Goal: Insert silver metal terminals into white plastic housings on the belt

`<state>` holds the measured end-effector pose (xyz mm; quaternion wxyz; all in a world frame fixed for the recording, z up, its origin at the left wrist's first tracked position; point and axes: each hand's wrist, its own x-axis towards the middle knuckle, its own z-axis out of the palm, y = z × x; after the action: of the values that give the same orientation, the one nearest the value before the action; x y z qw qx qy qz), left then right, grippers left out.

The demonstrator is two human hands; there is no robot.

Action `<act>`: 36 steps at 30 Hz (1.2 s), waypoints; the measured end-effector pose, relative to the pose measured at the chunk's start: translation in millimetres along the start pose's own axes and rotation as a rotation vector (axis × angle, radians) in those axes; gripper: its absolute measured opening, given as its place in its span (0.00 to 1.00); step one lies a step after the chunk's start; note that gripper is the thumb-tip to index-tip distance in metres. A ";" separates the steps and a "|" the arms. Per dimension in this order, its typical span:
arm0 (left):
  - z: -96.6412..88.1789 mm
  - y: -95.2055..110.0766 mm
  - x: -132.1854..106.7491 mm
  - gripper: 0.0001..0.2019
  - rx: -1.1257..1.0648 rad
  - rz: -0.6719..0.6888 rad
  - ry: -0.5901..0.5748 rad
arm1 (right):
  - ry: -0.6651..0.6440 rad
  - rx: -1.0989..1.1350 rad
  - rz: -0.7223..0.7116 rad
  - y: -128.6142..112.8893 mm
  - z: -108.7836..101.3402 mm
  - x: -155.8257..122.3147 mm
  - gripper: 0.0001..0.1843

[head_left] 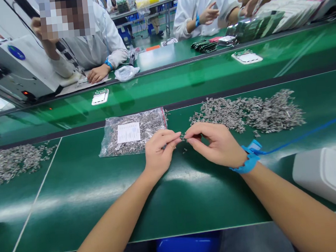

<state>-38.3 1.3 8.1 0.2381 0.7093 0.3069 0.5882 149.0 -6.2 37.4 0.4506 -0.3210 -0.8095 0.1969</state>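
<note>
Silver metal-parts heap (258, 113): near far edge, green surface (178, 204)
Left hand (159, 150), right hand (217, 143): fingertips pinching tiny metal part (182, 137)

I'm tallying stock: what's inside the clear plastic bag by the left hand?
Many small silvery parts show through the clear plastic bag. The white label and left hand cover part of it; deeper layers cannot be seen.

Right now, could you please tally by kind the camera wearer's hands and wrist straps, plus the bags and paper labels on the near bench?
Left hand and right hand: 2
Strap: 1
Bag: 1
Label: 1
Total: 5
</note>
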 end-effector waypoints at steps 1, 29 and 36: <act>-0.1 -0.2 0.1 0.08 0.014 0.007 0.004 | -0.015 0.006 -0.007 0.1 -0.1 -0.1 0.05; -4.1 2.6 2.8 0.09 0.066 0.033 -0.129 | -0.097 0.235 0.290 9.8 1.4 -4.1 0.04; -2.7 4.7 4.8 0.06 0.127 0.022 -0.126 | -0.077 0.105 0.240 7.6 2.8 -3.3 0.04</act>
<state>-39.7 1.4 15.2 0.2052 0.7618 0.3202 0.5245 150.6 -3.1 29.3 0.4087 -0.3838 -0.7704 0.3036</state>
